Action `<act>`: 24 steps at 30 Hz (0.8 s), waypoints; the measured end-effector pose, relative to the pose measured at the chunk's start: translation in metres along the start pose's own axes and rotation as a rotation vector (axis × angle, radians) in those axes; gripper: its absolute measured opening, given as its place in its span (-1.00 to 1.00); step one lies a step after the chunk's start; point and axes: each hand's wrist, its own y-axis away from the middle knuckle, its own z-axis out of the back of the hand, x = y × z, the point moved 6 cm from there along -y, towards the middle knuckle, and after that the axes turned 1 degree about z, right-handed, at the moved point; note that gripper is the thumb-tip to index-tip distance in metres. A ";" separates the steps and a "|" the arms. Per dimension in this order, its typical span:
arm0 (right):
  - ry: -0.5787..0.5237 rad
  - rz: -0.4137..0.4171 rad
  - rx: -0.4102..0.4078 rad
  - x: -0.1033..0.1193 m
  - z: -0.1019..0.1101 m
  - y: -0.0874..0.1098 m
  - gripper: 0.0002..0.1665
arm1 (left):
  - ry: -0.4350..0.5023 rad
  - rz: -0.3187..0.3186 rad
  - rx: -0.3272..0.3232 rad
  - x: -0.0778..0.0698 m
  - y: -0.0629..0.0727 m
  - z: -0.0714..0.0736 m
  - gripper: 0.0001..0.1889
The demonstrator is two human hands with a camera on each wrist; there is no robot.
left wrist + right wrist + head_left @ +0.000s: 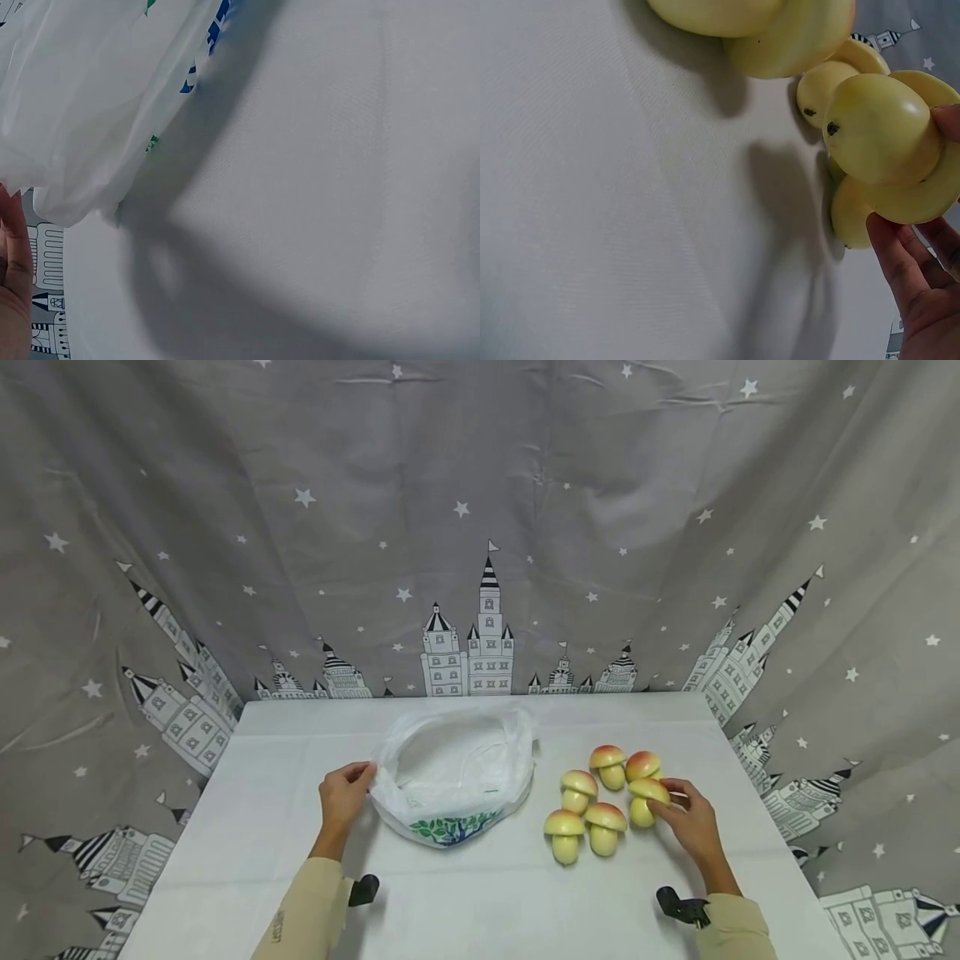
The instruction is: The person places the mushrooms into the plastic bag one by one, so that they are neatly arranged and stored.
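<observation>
Mushroom toy (pixel 647 800), the right-most of a cluster just right of centre in the lower half of the head view, is pinched at its cap by the right hand (pixel 693 827), whose fingers curl around it while the forearm reaches in from the lower right in a beige sleeve. In the right wrist view this mushroom toy (pixel 889 142) sits at the right edge, its yellow stem facing the camera, with fingers (pixel 900 259) below it. Five other mushrooms (pixel 588 802) stand beside it on the white table (pixel 247 827). Left of them, at centre, lies an open white plastic bag (pixel 453 777) with a green and blue print. The left hand (pixel 343 793) grips the bag's left rim, wrist bent slightly, forearm rising from the lower left.
</observation>
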 end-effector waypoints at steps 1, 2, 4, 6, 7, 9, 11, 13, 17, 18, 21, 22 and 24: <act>0.006 0.003 0.000 0.001 0.000 0.000 -0.36 | 0.000 0.001 -0.001 0.000 -0.001 0.000 -0.69; 0.011 0.007 -0.001 0.002 0.000 -0.001 -0.35 | 0.000 -0.001 -0.001 -0.001 -0.001 0.000 -0.70; 0.019 0.016 -0.003 0.004 -0.001 -0.001 -0.34 | 0.003 -0.002 -0.001 -0.001 -0.003 0.000 -0.70; 0.020 0.032 -0.002 0.008 -0.001 -0.001 -0.35 | 0.008 -0.004 0.003 -0.001 -0.003 0.000 -0.69; 0.018 0.040 -0.002 0.010 -0.002 -0.001 -0.35 | 0.011 -0.003 0.004 -0.001 -0.003 0.000 -0.69; 0.008 0.059 -0.003 0.014 -0.003 -0.001 -0.38 | 0.012 0.000 0.009 0.000 -0.004 -0.001 -0.69; -0.004 0.074 0.001 0.018 -0.005 -0.001 -0.40 | 0.011 0.003 0.012 0.001 -0.003 -0.001 -0.68; -0.004 0.085 0.003 0.021 -0.006 -0.002 -0.40 | 0.013 0.007 0.009 0.002 -0.003 -0.001 -0.68; 0.008 0.102 0.024 0.027 -0.009 -0.004 -0.40 | 0.022 0.005 0.010 0.004 -0.001 -0.002 -0.68; 0.013 0.108 0.027 0.028 -0.010 -0.005 -0.40 | 0.025 0.003 0.013 0.004 -0.001 -0.002 -0.68; 0.006 0.140 0.039 0.033 -0.013 -0.008 -0.41 | 0.031 -0.004 0.012 0.005 -0.001 -0.002 -0.68; -0.001 0.155 0.043 0.035 -0.015 -0.010 -0.41 | 0.035 -0.004 0.008 0.005 -0.001 -0.002 -0.69; -0.019 0.184 0.060 0.041 -0.019 -0.014 -0.40 | 0.032 0.000 -0.003 0.006 -0.001 -0.001 -0.69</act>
